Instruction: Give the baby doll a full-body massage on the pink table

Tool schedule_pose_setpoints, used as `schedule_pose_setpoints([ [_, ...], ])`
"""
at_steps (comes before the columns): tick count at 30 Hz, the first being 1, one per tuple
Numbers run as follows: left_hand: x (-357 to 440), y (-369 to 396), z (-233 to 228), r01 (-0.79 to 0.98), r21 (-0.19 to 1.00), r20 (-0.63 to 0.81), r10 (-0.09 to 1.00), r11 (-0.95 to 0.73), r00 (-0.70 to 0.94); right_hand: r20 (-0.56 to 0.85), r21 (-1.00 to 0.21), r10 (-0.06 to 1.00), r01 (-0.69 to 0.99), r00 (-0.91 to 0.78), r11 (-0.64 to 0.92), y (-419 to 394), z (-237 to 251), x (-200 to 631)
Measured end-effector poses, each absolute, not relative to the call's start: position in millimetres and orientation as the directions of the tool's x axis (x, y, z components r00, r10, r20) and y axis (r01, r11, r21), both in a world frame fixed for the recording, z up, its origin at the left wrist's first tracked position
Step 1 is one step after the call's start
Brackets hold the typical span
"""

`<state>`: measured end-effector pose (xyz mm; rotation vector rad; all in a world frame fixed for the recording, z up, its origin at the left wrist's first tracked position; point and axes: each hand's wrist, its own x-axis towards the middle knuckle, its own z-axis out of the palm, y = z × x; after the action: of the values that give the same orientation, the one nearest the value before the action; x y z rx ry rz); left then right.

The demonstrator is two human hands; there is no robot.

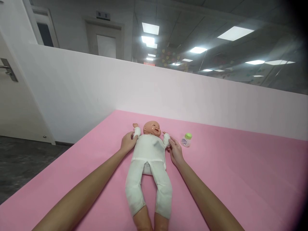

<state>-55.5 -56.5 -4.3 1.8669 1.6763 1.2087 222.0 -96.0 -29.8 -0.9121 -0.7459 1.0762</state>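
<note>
A baby doll (150,149) in white cloth lies on its back on the pink tabletop (106,179), head away from me and legs toward me. My left hand (128,141) is closed around the doll's upraised arm on the left, near the white sleeve. On the other side, my right hand (175,151) grips the doll's other arm, fingers against its sleeve. Both small doll hands poke out above my fingers. The doll's feet are cut off by the bottom edge of the view.
A small clear bottle with a green cap (186,140) stands just right of my right hand. Behind the table runs a low white partition (168,93). A door with a metal handle (9,70) is at the left, above dark flooring (19,163).
</note>
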Motion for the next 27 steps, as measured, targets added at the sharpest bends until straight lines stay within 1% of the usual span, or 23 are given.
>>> schedule_pose_setpoints([
  [27, -55.8, -56.0, -5.4, 0.628, 0.739, 0.359, 0.931, -0.243, -0.063, 0.081, -0.898, 0.952, -0.392, 0.295, 0.198, -93.6, -32.5, 224.3],
])
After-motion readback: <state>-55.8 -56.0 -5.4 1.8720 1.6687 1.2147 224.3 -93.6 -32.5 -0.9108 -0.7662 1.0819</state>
